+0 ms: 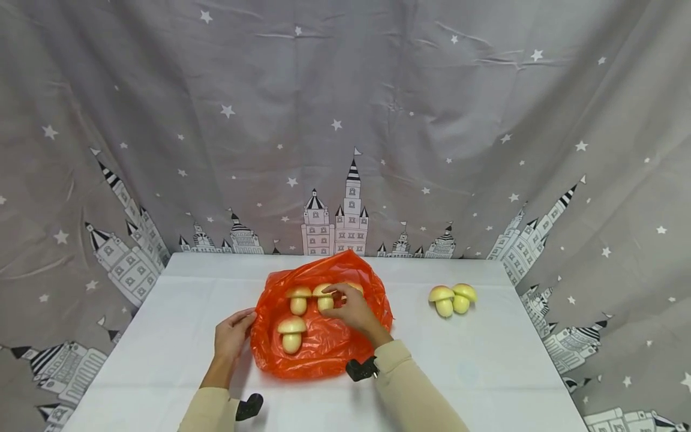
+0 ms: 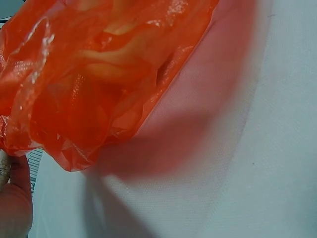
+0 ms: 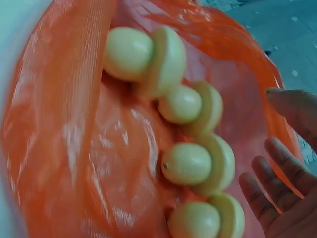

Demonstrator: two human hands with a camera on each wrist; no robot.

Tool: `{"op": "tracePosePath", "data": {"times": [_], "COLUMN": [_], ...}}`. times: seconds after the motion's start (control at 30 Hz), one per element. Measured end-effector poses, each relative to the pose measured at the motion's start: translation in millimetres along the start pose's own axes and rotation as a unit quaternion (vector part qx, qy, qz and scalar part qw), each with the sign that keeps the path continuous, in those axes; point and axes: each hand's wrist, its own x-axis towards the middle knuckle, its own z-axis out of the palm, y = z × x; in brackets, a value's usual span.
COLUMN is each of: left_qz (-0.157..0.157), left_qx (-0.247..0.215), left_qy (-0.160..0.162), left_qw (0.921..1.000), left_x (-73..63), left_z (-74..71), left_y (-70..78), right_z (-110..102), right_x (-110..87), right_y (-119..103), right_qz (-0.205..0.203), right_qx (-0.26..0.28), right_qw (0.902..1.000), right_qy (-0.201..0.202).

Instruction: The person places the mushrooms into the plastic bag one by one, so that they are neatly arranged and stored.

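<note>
A red plastic bag (image 1: 324,366) lies spread with its mouth facing up on the white table. Several toy mushrooms with yellowish caps and pale stems rest inside, among them a front mushroom (image 1: 291,342) and a back-left mushroom (image 1: 298,305). My left hand (image 1: 233,336) pinches the bag's left rim; in the left wrist view only part of that hand (image 2: 15,198) shows beside the red plastic (image 2: 99,89). Over the bag's back right part, my right hand (image 1: 353,309) has its fingers apart. The right wrist view shows those fingers (image 3: 277,183) holding nothing, beside the row of mushrooms (image 3: 190,163).
Two more mushrooms, a left one (image 1: 442,300) and a right one (image 1: 463,297), lie touching on the table (image 1: 486,372) to the right of the bag. Behind the table hangs a grey curtain (image 1: 405,90) printed with stars and castles.
</note>
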Motion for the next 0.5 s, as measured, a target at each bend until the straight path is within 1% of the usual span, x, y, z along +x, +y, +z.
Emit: {"op": "tracePosePath", "data": {"times": [0.1,0.33,0.5], "left_qz": [-0.001,-0.004,-0.008], "left_qx": [0.005,0.006,0.004], "left_qy": [0.001,0.0,0.002], "left_qw": [1.0,1.0,1.0], "left_x": [0.1,-1.1,-3.1], "left_z": [0.1,1.8,2.8], "left_y": [-0.4,1.3,-0.3], "right_z": [-11.5,-35.8,-56.0], "right_x": [-6.9,-22.9,-42.6], "right_y": [1.5,0.8,-13.8], "right_qz": [-0.001,-0.022,-0.038], "right_qx": [0.01,0.026,0.033], "right_qw": [0.9998,0.9982,0.9957], "right_qy": [0.018,0.05,0.078]}}
